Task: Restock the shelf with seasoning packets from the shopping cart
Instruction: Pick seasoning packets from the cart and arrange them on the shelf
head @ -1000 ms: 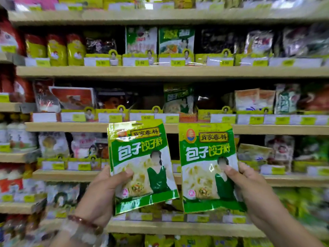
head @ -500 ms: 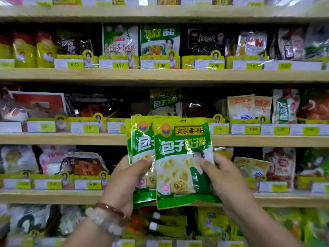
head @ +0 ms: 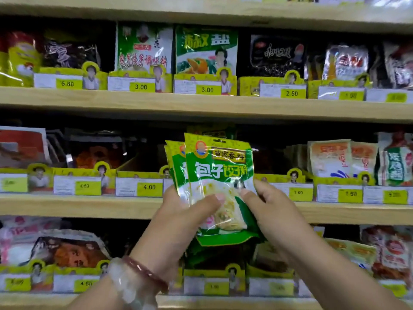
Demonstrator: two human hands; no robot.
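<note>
Left hand (head: 178,211) grips the stacked green seasoning packets (head: 220,175) at their lower left, thumb laid across the front. Right hand (head: 270,211) pinches the lower right edge, thumb on the front film. The packets are held upright in front of the middle shelf (head: 89,204), at an almost empty yellow display tray (head: 140,173) with a matching packet (head: 212,129) barely visible behind. They look light, thin, floppy, with glossy slippery film; probably best held low at the sealed edges, both together. Right of them, another tray (head: 335,182) holds orange-white packets (head: 328,157).
</note>
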